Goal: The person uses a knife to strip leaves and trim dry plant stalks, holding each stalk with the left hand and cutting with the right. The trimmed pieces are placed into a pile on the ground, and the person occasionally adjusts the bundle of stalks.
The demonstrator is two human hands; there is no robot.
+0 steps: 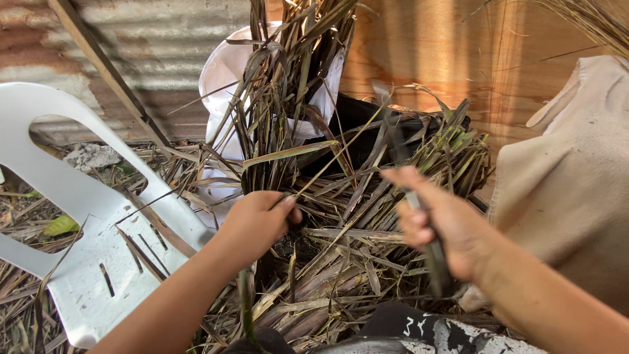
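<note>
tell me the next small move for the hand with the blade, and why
Probably bring the right hand and its dark blade across to the stalks pinched in the left hand. The left grip already holds a bunch upright from the dry leaf pile, while the blurred blade sits apart from it.

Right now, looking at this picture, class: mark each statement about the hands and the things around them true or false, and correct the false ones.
1. The left hand grips a bunch of dry leaves. True.
2. The right hand is empty. False: its grip is shut on a dark, blurred blade-like tool.
3. A white plastic chair lies tipped over at the left. True.
4. The wall behind the chair is brick. False: it is rusty corrugated metal sheet.
5. A beige cloth sack stands at the right. True.
</note>
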